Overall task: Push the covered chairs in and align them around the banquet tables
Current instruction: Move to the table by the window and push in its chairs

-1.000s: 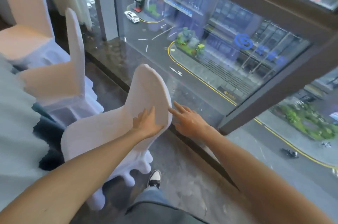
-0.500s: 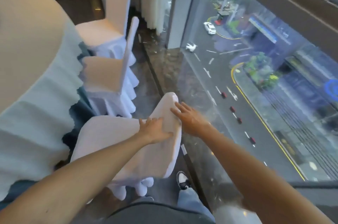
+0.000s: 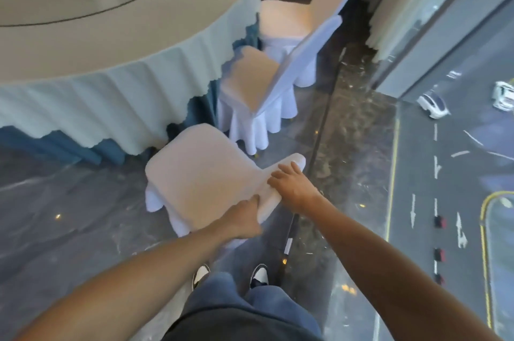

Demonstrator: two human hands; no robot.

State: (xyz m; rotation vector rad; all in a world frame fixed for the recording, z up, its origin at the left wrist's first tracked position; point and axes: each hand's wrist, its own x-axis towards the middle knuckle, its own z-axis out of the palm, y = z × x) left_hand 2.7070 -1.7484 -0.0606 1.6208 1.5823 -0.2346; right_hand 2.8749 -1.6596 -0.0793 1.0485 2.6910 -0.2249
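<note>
A white covered chair (image 3: pixel 200 171) stands just in front of me, its seat facing the round banquet table (image 3: pixel 91 42) with a pale green cloth. My left hand (image 3: pixel 244 218) grips the near end of the chair's backrest top. My right hand (image 3: pixel 292 184) lies on the far end of the same backrest top, fingers curled over it. Two more covered chairs stand along the table's right side: a nearer one (image 3: pixel 258 84) and a farther one (image 3: pixel 286 17).
A floor-to-ceiling window (image 3: pixel 445 145) runs close along my right, with a dark floor strip (image 3: pixel 306 173) at its base. A cream curtain (image 3: pixel 389 6) hangs at the upper right. Dark marble floor (image 3: pixel 69 215) spreads to the left. My shoes (image 3: pixel 230 276) are behind the chair.
My view has swung left toward the table. The chair has turned so its seat faces the table, and both hands have settled on the top of its backrest.
</note>
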